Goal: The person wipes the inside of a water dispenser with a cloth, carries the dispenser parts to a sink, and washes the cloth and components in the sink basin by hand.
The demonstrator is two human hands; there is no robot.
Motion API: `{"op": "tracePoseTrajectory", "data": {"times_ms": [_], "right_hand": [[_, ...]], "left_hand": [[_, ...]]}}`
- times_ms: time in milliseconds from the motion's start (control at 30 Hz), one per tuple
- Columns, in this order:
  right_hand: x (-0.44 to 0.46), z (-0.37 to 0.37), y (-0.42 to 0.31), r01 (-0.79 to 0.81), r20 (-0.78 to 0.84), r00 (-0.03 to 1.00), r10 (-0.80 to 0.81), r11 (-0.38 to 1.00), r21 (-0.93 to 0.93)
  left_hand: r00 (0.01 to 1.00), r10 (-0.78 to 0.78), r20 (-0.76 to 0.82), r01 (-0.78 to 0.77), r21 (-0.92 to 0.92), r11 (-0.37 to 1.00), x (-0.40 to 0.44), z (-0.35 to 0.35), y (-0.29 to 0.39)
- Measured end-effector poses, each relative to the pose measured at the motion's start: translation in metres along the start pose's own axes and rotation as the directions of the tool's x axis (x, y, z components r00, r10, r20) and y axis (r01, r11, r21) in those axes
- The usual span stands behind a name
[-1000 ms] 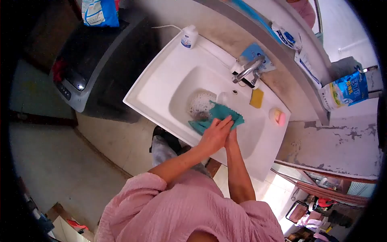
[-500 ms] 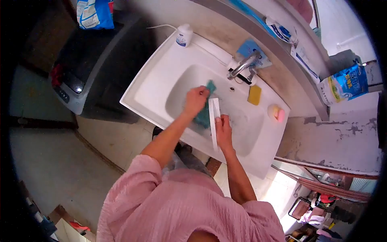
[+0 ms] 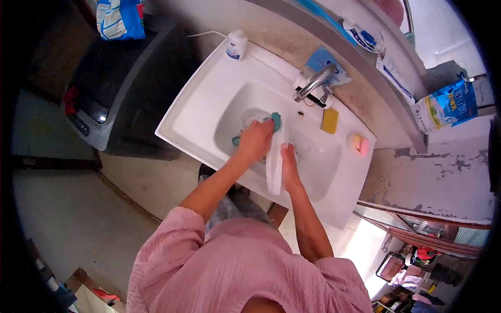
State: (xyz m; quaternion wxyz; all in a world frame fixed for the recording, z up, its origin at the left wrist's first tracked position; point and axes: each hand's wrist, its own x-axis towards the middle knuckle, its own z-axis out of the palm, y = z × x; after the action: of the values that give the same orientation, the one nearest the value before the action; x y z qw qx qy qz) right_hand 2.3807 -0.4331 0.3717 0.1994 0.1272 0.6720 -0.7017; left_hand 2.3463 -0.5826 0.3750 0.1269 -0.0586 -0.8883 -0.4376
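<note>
My left hand (image 3: pixel 255 141) is closed around a green cloth (image 3: pixel 276 122). It presses against the near face of a long, thin white piece (image 3: pixel 274 169), whose exact kind I cannot make out. My right hand (image 3: pixel 290 164) grips the right side of this white piece and holds it tilted over the white sink (image 3: pixel 326 169). Part of the cloth hangs out below the left hand, and the hand hides the rest. Suds or water drops show in the basin beside the left hand.
A chrome faucet (image 3: pixel 315 83) stands at the sink's back, with a yellow sponge (image 3: pixel 329 121) beside it. Pink soap (image 3: pixel 361 146) lies at the right corner. A white bottle (image 3: pixel 237 45) stands at the back left. A black washing machine (image 3: pixel 141 88) is at the left.
My left hand has brought the cloth up against the white piece, bunching it. The white piece has turned, showing more of its face, and my right hand has shifted slightly with it.
</note>
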Motion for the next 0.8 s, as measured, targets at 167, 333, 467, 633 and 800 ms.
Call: {"op": "tracePoseTrajectory", "data": {"times_ms": [167, 333, 467, 633, 800], "right_hand": [[0.01, -0.018, 0.012, -0.005, -0.017, 1.0, 0.005, 1.0, 0.029], [0.023, -0.022, 0.005, 0.136, -0.166, 0.979, -0.121, 0.987, 0.084], [0.046, -0.049, 0.008, 0.065, -0.134, 0.991, -0.022, 0.942, 0.331], [0.04, -0.05, 0.006, 0.114, -0.125, 0.99, -0.07, 0.913, 0.393], [0.022, -0.012, 0.003, -0.021, -0.127, 0.988, 0.092, 0.881, 0.473]], "left_hand": [[0.974, 0.153, 0.17, -0.171, 0.098, 0.98, -0.028, -0.001, 0.018], [0.954, 0.098, 0.283, -0.1, -0.009, 0.995, -0.064, 0.009, 0.039], [0.936, 0.129, 0.327, -0.107, -0.084, 0.991, -0.093, 0.022, 0.031], [0.983, -0.137, -0.12, 0.097, -0.292, 0.951, -0.072, 0.026, 0.03], [0.962, 0.22, 0.162, -0.226, 0.022, 0.974, -0.046, 0.026, 0.04]]}}
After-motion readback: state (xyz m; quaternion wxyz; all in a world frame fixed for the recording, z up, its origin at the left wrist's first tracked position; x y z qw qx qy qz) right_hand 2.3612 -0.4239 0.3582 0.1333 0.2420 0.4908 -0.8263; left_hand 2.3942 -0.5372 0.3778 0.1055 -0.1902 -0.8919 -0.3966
